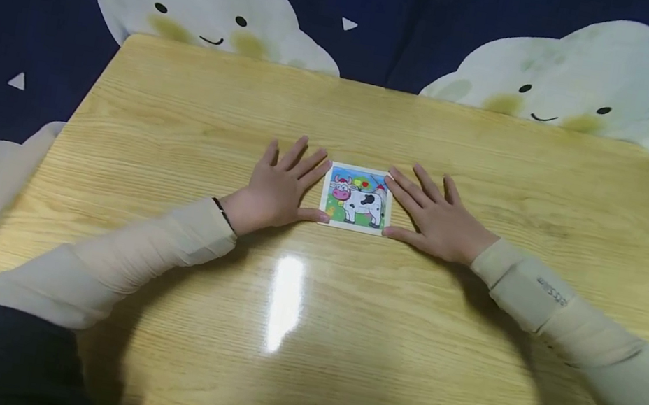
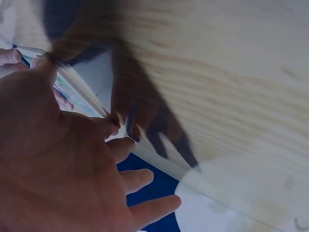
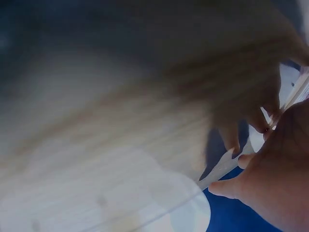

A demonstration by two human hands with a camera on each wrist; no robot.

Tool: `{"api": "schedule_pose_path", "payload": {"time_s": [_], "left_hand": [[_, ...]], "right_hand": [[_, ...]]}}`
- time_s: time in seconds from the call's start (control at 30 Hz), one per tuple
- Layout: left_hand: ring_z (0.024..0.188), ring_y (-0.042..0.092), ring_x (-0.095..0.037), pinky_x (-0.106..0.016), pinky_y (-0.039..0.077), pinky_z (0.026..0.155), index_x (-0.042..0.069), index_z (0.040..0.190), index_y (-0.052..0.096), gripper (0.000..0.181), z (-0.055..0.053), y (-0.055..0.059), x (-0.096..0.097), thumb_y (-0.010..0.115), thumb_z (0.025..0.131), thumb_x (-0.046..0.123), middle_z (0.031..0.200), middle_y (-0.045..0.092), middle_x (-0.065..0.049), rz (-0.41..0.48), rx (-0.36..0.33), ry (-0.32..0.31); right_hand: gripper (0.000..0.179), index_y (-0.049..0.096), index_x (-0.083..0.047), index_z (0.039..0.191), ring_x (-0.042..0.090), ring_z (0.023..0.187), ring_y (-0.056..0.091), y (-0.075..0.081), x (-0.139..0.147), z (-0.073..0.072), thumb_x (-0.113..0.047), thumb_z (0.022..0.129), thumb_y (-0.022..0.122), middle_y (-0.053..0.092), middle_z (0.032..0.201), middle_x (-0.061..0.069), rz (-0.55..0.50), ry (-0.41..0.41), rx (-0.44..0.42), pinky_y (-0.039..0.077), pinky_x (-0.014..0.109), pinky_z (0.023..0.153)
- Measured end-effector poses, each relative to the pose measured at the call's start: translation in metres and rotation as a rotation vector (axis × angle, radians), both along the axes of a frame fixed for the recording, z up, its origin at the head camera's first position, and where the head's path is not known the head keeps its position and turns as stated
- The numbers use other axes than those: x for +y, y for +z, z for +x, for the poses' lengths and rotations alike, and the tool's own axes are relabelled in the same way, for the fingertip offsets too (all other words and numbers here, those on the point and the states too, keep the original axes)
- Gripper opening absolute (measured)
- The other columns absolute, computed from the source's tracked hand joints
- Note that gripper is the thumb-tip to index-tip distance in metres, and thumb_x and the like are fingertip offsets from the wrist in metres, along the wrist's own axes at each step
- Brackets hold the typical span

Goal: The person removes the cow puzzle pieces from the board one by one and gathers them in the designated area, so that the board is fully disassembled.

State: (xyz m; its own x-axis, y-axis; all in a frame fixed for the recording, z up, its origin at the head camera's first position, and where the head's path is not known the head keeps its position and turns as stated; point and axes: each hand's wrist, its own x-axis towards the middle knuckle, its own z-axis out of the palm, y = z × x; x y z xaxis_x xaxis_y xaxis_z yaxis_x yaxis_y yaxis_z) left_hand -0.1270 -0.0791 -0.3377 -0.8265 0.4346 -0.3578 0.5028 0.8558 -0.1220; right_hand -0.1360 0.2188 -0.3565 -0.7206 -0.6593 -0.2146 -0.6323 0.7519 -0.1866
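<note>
A small, nearly square picture board point(image 1: 362, 203) with a pale border lies flat near the middle of the table; a cartoon cow is printed on it. At its left side is my left hand point(image 1: 276, 193), fingers straight and spread, with the thumb at the lower left corner and the index fingertip at the upper left one. My right hand point(image 1: 444, 227) mirrors this on the right side, fingertips at the two right corners. In the left wrist view the board's edge point(image 2: 81, 87) shows beyond the left thumb. The right wrist view shows mostly the right hand point(image 3: 285, 169) and table.
The light wood table point(image 1: 196, 366) reflects a bright patch of light in front of the board. Behind its far edge hangs dark blue cloth point(image 1: 391, 22) printed with smiling clouds. Both forearms, in pale sleeves point(image 1: 131, 253), come in from the near corners.
</note>
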Motion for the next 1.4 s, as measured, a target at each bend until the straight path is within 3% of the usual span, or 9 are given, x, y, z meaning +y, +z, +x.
{"api": "schedule_pose_path", "payload": {"time_s": [0.27,0.63,0.83,1.2,1.4], "left_hand": [[0.149,-0.008,-0.027,-0.055,0.005,0.117,0.021,0.159,0.001,0.093,0.007,0.001,0.022,0.029,0.091,0.077,0.165,-0.002,0.001,-0.014,0.024,-0.038],[0.149,-0.007,-0.028,-0.058,0.005,0.116,0.022,0.159,0.0,0.094,0.015,-0.007,0.027,0.03,0.089,0.078,0.164,-0.003,0.001,0.099,0.022,-0.043],[0.149,-0.008,-0.027,-0.058,0.005,0.116,0.02,0.159,0.002,0.094,0.019,-0.005,0.036,0.029,0.09,0.078,0.164,-0.003,0.001,0.088,0.037,-0.063],[0.149,-0.006,-0.026,-0.057,0.005,0.116,0.019,0.159,0.004,0.093,0.038,-0.001,0.031,0.031,0.091,0.076,0.164,-0.001,0.002,0.11,0.014,-0.053],[0.15,-0.005,-0.025,-0.055,0.006,0.116,0.019,0.159,0.003,0.092,0.04,-0.003,0.032,0.03,0.092,0.075,0.164,-0.001,0.002,0.095,0.019,-0.061]], "right_hand": [[0.081,0.006,-0.024,0.159,0.028,0.149,-0.008,-0.001,0.023,0.015,-0.058,0.098,0.046,0.001,0.165,-0.002,-0.029,-0.022,0.02,0.001,0.066,0.112],[0.081,0.009,-0.023,0.159,0.03,0.149,-0.006,0.002,0.036,0.027,-0.056,0.097,0.049,0.003,0.165,-0.001,-0.062,-0.032,0.005,0.002,0.066,0.111],[0.081,0.01,-0.021,0.159,0.031,0.149,-0.006,0.004,0.043,0.033,-0.053,0.098,0.051,0.002,0.165,0.0,-0.071,-0.038,-0.004,0.002,0.066,0.111],[0.082,0.011,-0.021,0.159,0.03,0.15,-0.003,0.003,0.04,0.046,-0.054,0.097,0.052,0.004,0.165,-0.001,-0.076,-0.021,0.016,0.002,0.065,0.112],[0.082,0.013,-0.02,0.159,0.03,0.15,-0.001,0.003,0.041,0.05,-0.054,0.096,0.053,0.006,0.165,-0.001,-0.078,-0.017,0.043,0.005,0.065,0.112]]}}
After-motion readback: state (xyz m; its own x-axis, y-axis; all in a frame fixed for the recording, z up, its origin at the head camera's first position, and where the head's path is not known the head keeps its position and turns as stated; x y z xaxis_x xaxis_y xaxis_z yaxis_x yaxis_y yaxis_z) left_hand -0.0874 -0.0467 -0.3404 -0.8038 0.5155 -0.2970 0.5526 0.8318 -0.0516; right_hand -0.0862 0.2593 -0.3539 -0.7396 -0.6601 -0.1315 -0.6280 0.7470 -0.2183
